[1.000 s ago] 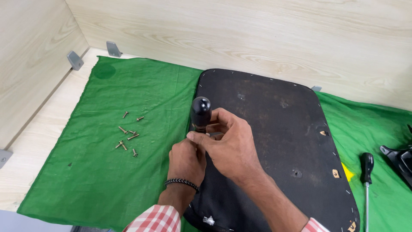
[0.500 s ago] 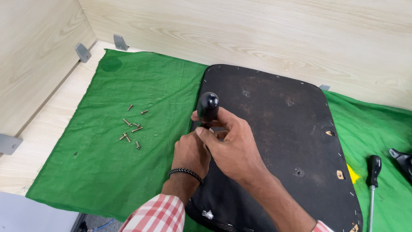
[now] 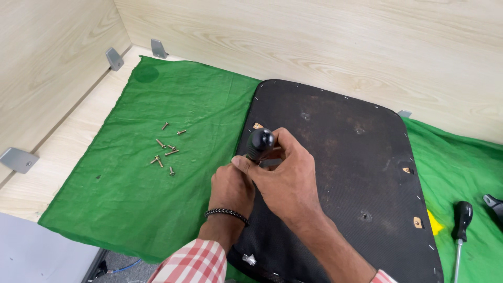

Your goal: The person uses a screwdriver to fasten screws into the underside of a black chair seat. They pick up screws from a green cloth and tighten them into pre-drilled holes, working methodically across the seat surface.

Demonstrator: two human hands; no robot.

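A black padded seat panel (image 3: 346, 173) lies underside up on a green cloth (image 3: 173, 157). My right hand (image 3: 285, 181) is closed around a screwdriver with a black handle (image 3: 260, 144), held upright at the panel's left edge. My left hand (image 3: 230, 188), wearing a dark braided wristband, sits just below it, fingers curled against the screwdriver's lower part; the tip is hidden by both hands. Several loose brass screws (image 3: 165, 152) lie on the cloth to the left of my hands.
Another screwdriver with a black handle (image 3: 461, 220) lies on the cloth at the right, beside a dark part (image 3: 495, 207) at the frame edge. Light wooden walls with grey metal brackets (image 3: 114, 58) enclose the back and left. The table's front edge runs along the lower left.
My view has drifted, so everything sits slightly lower and to the right in the frame. Both hands stay on the upright screwdriver at the panel's left edge.
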